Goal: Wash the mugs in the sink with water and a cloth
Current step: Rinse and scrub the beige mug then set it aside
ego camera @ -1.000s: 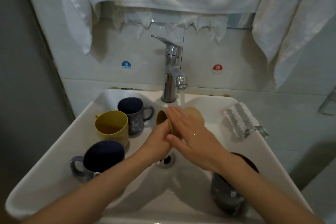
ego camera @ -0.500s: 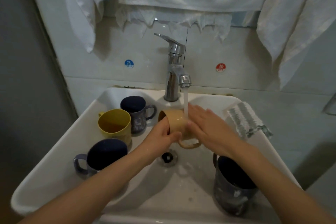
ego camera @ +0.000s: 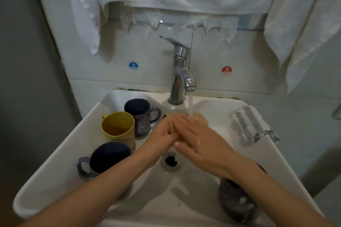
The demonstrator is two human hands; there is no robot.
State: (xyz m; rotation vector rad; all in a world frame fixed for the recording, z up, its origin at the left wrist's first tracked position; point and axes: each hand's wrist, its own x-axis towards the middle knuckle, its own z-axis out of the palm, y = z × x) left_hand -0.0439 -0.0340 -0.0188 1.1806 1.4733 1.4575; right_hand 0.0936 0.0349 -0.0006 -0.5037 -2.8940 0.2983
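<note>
Most of tan mug [ego camera: 203,120] now under right hand [ego camera: 203,143].

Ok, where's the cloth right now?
In the head view, the striped cloth lies on the right rim of the sink, to the right of the tan mug held under the faucet.

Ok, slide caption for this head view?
Left hand holds a tan mug under the running tap while the right hand rubs it.

mugs [ego camera: 118,127] in sink [ego camera: 184,201], cloth [ego camera: 249,123] right
</note>
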